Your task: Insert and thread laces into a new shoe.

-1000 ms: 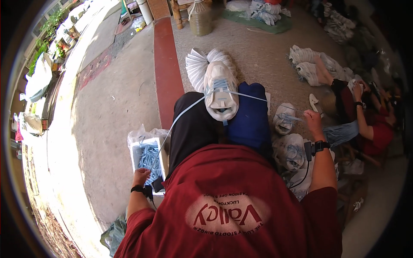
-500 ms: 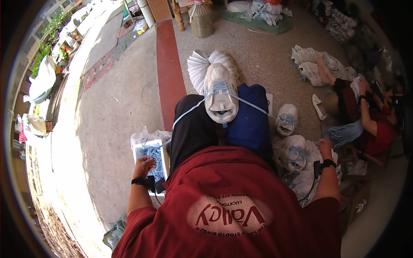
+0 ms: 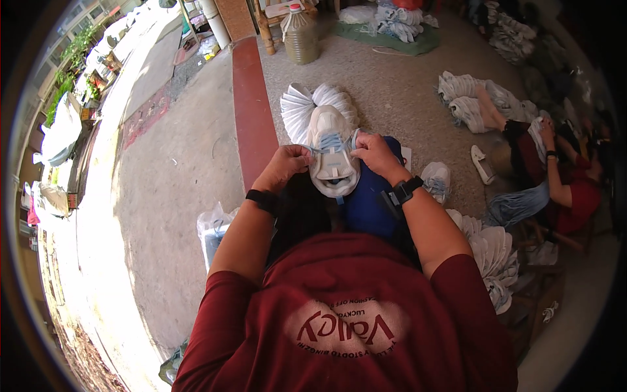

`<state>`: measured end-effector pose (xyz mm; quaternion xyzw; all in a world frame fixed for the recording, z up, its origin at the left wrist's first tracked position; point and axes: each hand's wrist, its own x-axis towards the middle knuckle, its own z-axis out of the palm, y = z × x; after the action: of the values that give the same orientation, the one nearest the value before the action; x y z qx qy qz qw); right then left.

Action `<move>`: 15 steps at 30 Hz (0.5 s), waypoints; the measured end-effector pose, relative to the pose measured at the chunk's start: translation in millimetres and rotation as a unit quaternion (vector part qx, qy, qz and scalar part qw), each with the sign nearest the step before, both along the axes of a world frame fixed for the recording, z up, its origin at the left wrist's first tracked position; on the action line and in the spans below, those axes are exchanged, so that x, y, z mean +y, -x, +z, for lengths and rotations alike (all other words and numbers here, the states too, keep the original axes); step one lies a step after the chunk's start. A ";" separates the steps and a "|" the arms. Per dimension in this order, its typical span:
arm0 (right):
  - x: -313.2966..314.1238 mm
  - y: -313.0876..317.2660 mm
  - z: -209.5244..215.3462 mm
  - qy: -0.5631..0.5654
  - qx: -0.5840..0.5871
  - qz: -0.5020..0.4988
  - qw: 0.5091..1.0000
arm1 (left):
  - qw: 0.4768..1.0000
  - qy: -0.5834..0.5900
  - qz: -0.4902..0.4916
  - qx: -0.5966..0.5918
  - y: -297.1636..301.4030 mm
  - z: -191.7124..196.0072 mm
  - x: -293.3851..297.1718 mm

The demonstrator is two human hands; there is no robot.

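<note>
A white and beige sneaker (image 3: 334,168) rests on my lap, its toe pointing away from me. Light blue shoelace (image 3: 332,142) runs through its upper eyelets. On the shoe's left side, my left hand (image 3: 287,164) pinches one end of the lace. At the right side, my right hand (image 3: 377,157) has its fingers closed on the lace too. Both hands are level with the sneaker's opening, and the lace between fingers and shoe is mostly short. Fingertips partly hide the lace ends.
Beyond the sneaker lies a fan-shaped stack of white shoe pieces (image 3: 302,111). A plastic-lined box (image 3: 212,240) is by my left thigh. To my right are a laced shoe (image 3: 435,181), a pile of white uppers (image 3: 490,251) and a seated co-worker (image 3: 575,202). A big bottle (image 3: 300,39) stands ahead.
Both hands have come inward from far out at either side to the sneaker. The lace that stretched across my thighs to both sides is now gathered close at the shoe.
</note>
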<state>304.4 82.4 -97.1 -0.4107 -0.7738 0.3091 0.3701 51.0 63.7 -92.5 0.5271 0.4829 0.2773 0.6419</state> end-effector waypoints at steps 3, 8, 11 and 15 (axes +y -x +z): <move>4.6 14.2 -5.8 0.074 0.070 -0.129 0.986 | 0.991 -0.042 0.049 -0.119 -9.7 -15.4 10.3; 4.2 16.5 -21.6 0.068 0.159 -0.162 0.972 | 0.985 -0.104 0.097 -0.095 -12.4 -20.0 7.1; 6.6 19.1 -24.7 0.103 0.156 -0.164 0.969 | 0.987 -0.092 0.092 -0.098 -12.1 -21.2 8.5; 5.4 25.7 -22.5 -0.096 -0.062 -0.214 0.970 | 0.988 -0.077 0.080 -0.107 -10.5 -22.8 8.8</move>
<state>278.6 87.8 -119.6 -0.5479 -0.7152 0.1212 0.4165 61.5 72.5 -115.2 0.5020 0.4290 0.4188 0.6234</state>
